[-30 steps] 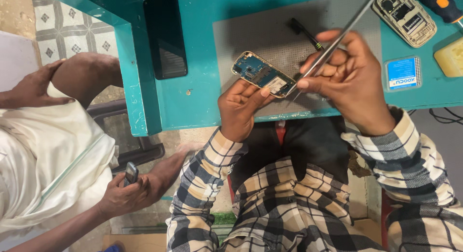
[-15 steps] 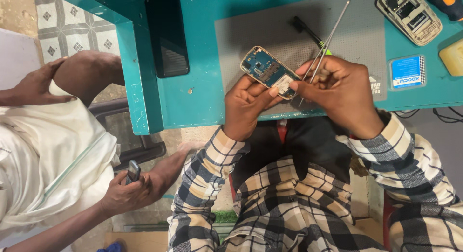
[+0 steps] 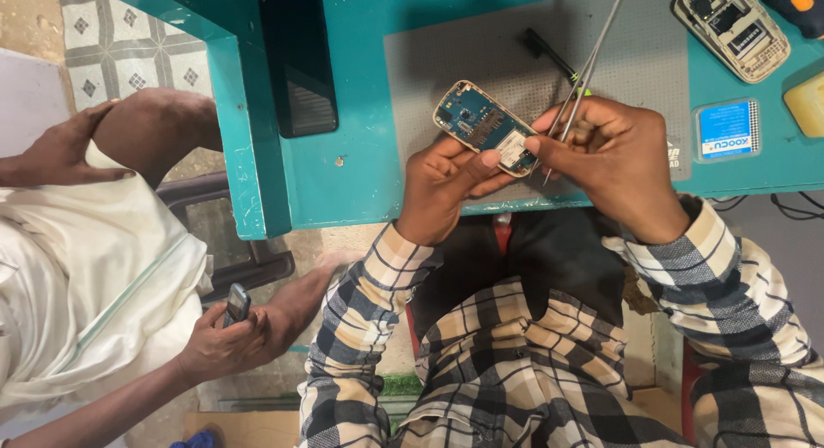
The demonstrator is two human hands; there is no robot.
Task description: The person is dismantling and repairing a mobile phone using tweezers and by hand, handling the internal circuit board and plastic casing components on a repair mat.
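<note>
My left hand (image 3: 442, 186) grips the near end of a small blue phone circuit board (image 3: 481, 122), holding it just above a grey work mat (image 3: 481, 45) on a teal table (image 3: 369, 139). My right hand (image 3: 614, 156) is closed around long metal tweezers (image 3: 588, 57) whose tips point down beside the board's near end, next to my left thumb. A screwdriver with a black handle (image 3: 545, 49) lies on the mat behind the board.
An opened phone body (image 3: 730, 27) lies at the table's far right, beside an orange-and-black tool (image 3: 794, 2). A small blue box (image 3: 725, 130) and a yellow block (image 3: 807, 100) sit to the right. A dark phone (image 3: 296, 57) lies left. Another person (image 3: 94, 259) sits left holding a small phone (image 3: 236, 304).
Both hands have moved a little toward me along the mat with the board. The tweezers have swung more upright, their tips now beside the board's near end.
</note>
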